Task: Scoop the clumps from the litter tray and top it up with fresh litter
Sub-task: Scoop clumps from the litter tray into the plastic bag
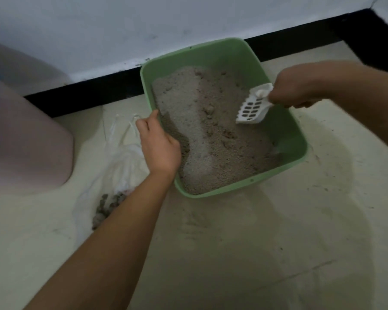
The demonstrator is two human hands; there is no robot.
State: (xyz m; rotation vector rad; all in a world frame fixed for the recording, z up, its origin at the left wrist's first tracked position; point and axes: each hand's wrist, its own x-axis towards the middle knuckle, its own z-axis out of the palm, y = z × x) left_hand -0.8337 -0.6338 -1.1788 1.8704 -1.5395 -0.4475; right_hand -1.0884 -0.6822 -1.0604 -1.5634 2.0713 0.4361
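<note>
Our right hand is clenched around the handle of the white scoop. Its slotted blade slants down and to the left over the right side of the tray. We cannot tell whether its front edge touches the litter.

Our left hand grips the tray's left rim, with the fingers curled over the edge towards the litter and the thumb lying along the rim.

The green tray sits on the pale floor with its far end near the black skirting under the wall. The grey litter inside is uneven, heaped towards the left and the middle, with small lumps scattered across it.

Just left of the tray, partly under our left forearm, lies a clear bag holding dark clumps. A pink object stands further left.
</note>
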